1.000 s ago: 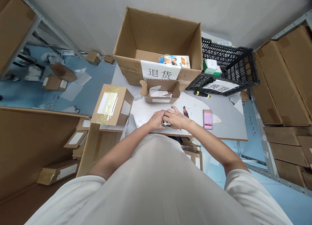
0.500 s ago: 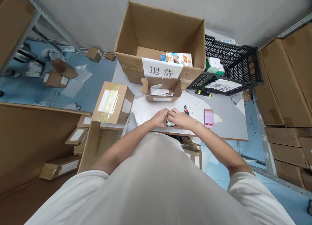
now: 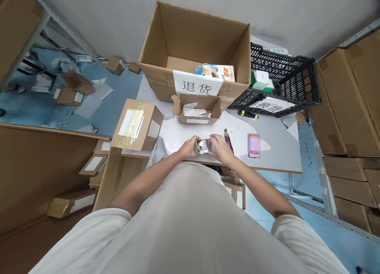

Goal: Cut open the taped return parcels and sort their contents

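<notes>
At the table's near edge, a small cardboard box [image 3: 196, 147] stands with its top open, and a shiny silver round item [image 3: 204, 147] shows inside it. My left hand [image 3: 189, 147] is closed on the box's left side. On the right side my right hand [image 3: 220, 148] grips the box, its fingers at the silver item's edge. What exactly the silver item is I cannot tell. Just beyond my right hand lies a red and black utility knife [image 3: 228, 140]. An open carton [image 3: 197, 117] with white paper in it sits ahead of my hands.
Behind stands a big cardboard box [image 3: 160, 82] holding several packages, beside a black plastic crate [image 3: 299, 82]. A taped parcel [image 3: 148, 123] is at the left, a phone [image 3: 254, 146] at the right. A yellow and black knife [image 3: 247, 114] lies near the crate. Stacked cartons [image 3: 335, 103] flank the table.
My hands have moved apart a little, and the small box has turned so its open top and the silver item face up. More of the red utility knife shows.
</notes>
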Available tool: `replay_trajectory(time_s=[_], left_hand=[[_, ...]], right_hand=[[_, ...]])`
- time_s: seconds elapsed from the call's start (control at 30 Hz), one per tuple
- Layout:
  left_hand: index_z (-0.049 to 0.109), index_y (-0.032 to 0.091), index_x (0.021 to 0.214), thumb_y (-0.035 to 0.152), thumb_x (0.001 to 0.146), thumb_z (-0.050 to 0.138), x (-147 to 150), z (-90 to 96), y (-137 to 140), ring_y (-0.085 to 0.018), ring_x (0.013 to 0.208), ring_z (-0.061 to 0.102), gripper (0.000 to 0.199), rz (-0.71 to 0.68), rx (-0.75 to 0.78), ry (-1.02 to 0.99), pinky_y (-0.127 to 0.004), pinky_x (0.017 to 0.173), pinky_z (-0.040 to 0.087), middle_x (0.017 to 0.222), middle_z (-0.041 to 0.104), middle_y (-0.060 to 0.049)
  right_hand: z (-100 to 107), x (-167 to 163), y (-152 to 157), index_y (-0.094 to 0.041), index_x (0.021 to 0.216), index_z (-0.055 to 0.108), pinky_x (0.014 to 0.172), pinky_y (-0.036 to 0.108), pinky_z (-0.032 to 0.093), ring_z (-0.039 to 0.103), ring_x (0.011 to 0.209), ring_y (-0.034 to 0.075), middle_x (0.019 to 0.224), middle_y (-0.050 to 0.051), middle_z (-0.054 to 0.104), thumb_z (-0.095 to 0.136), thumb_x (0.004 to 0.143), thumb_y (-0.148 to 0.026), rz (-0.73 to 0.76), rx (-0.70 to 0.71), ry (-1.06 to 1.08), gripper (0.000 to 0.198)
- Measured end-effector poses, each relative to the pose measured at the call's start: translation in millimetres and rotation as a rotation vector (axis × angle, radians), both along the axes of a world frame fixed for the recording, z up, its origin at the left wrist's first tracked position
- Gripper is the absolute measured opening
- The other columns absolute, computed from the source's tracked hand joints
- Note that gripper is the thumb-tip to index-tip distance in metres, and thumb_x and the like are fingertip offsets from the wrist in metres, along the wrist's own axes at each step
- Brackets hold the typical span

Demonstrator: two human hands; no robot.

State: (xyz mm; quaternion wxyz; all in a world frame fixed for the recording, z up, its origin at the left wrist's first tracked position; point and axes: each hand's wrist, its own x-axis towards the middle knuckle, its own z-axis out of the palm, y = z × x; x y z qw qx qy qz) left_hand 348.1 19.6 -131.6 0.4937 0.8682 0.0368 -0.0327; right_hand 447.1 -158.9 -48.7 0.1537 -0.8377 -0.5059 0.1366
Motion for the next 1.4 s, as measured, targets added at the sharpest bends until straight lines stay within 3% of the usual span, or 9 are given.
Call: replay_trajectory(time_s=[0.17, 0.33, 0.43, 0.57, 0.73, 0.87, 1.0, 1.13, 1.4], left_hand=[[0.039, 0.022, 0.117, 0.030, 0.059, 0.074, -6.0, -6.7, -7.1, -0.025, 0.101, 0.064, 0.068, 0.098, -0.011, -0.021, -0.036, 0.084, 0.050, 0.114, 0.062, -0.009], [0.039, 0.021, 0.116, 0.027, 0.056, 0.074, -8.4, -6.1, -3.0, -0.026, 0.101, 0.064, 0.070, 0.136, 0.005, 0.016, -0.036, 0.084, 0.051, 0.113, 0.063, -0.009], [0.040, 0.020, 0.115, 0.026, 0.054, 0.075, -9.4, -5.6, -2.1, -0.026, 0.101, 0.064, 0.070, 0.134, -0.015, -0.005, -0.037, 0.085, 0.051, 0.113, 0.062, -0.010], [0.041, 0.021, 0.116, 0.024, 0.054, 0.074, -9.6, -7.3, -4.8, -0.027, 0.102, 0.063, 0.070, 0.141, -0.012, -0.008, -0.037, 0.086, 0.050, 0.114, 0.062, -0.010], [0.040, 0.020, 0.116, 0.023, 0.053, 0.074, -8.5, -11.0, -7.6, -0.028, 0.102, 0.064, 0.072, 0.190, 0.023, 0.012, -0.038, 0.084, 0.051, 0.112, 0.062, -0.010], [0.039, 0.020, 0.116, 0.026, 0.054, 0.075, -6.9, -13.0, -9.5, -0.028, 0.100, 0.064, 0.072, 0.200, 0.063, 0.036, -0.038, 0.083, 0.051, 0.110, 0.061, -0.010], [0.038, 0.019, 0.117, 0.030, 0.058, 0.073, -5.5, -12.0, -11.7, -0.029, 0.100, 0.063, 0.069, 0.197, 0.099, 0.043, -0.039, 0.082, 0.051, 0.110, 0.061, -0.011], [0.038, 0.018, 0.118, 0.032, 0.062, 0.069, -5.5, -8.5, -12.7, -0.030, 0.103, 0.062, 0.065, 0.159, 0.119, 0.055, -0.040, 0.083, 0.050, 0.114, 0.059, -0.014], [0.038, 0.020, 0.117, 0.033, 0.060, 0.072, -5.5, -4.8, -18.6, -0.030, 0.104, 0.062, 0.068, 0.188, 0.114, 0.097, -0.040, 0.083, 0.050, 0.113, 0.060, -0.012]], right_hand=[[-11.3, -7.0, 4.4, -0.022, 0.112, 0.041, 0.065, 0.030, 0.045, 0.063, 0.066, 0.018, 0.099, 0.005, 0.067, 0.059, 0.074, -0.016, -0.392, -0.142, 0.250, 0.042], [-13.8, -9.2, 10.3, -0.019, 0.106, 0.050, 0.065, 0.030, 0.042, 0.066, 0.072, 0.023, 0.089, 0.008, 0.071, 0.044, 0.085, -0.023, -0.263, -0.220, 0.064, 0.023], [-10.1, -12.1, 7.8, -0.020, 0.097, 0.058, 0.065, 0.030, 0.045, 0.068, 0.085, 0.024, 0.109, 0.013, 0.070, 0.041, 0.089, -0.027, -0.186, -0.287, -0.058, 0.020], [-5.0, -13.6, 6.3, -0.018, 0.092, 0.061, 0.064, 0.030, 0.052, 0.055, 0.122, 0.027, 0.149, 0.013, 0.040, 0.039, 0.091, -0.025, -0.106, -0.235, -0.154, 0.023], [-3.3, -19.6, 13.4, -0.017, 0.094, 0.061, 0.068, 0.034, 0.057, 0.037, 0.138, 0.026, 0.156, 0.010, 0.026, 0.035, 0.092, -0.018, -0.154, -0.247, -0.141, 0.026], [1.1, -27.5, 21.0, -0.017, 0.104, 0.061, 0.081, 0.035, 0.056, 0.037, 0.139, 0.024, 0.156, 0.009, 0.028, 0.033, 0.089, -0.009, -0.224, -0.246, -0.008, 0.033], [6.4, -27.9, 30.2, -0.015, 0.099, 0.062, 0.095, 0.037, 0.049, 0.047, 0.130, 0.027, 0.153, 0.014, 0.032, 0.053, 0.086, -0.034, -0.317, -0.226, 0.153, 0.025], [6.4, -19.6, 37.7, -0.017, 0.096, 0.063, 0.090, 0.042, 0.050, 0.050, 0.126, 0.034, 0.152, 0.015, 0.032, 0.074, 0.065, -0.053, -0.364, -0.307, 0.225, 0.048], [12.9, -18.5, 41.5, -0.014, 0.101, 0.062, 0.084, 0.039, 0.052, 0.064, 0.104, 0.031, 0.147, 0.018, 0.038, 0.071, 0.066, -0.042, -0.301, -0.369, 0.113, 0.046]])
